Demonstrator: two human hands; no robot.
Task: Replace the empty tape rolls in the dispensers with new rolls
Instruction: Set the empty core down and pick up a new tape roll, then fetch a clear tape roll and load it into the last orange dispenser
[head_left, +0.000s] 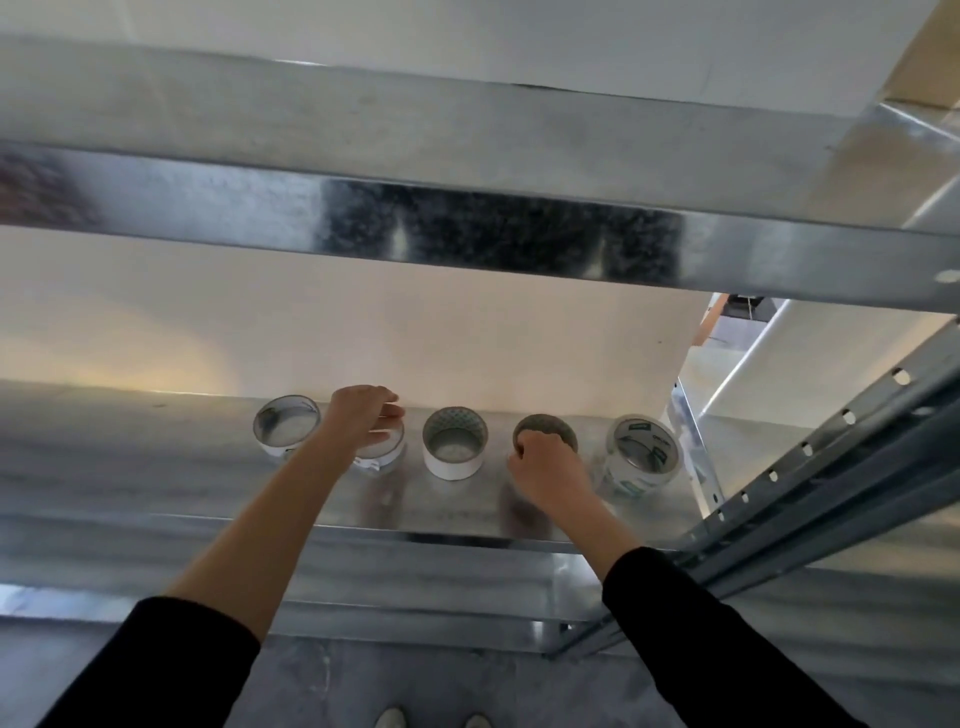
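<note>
The left hand (363, 418) is lying over a white tape roll (385, 453) on the metal shelf (156, 467); whether it is gripping, I cannot tell. The right hand (545, 467), fingers curled, is pinching the dark roll (551, 427) by its near rim. Another white roll (453, 460) is sitting between the hands, and a printed clear roll (641, 452) just right of the right hand.

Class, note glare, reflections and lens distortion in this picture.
Head view: the upper shelf beam carries a dark mottled reflection amid glare; a warm glow spreads on the wall; smeared reflections lie on the shelf below the left hand and right hand; the wide lens slants the perforated upright.
</note>
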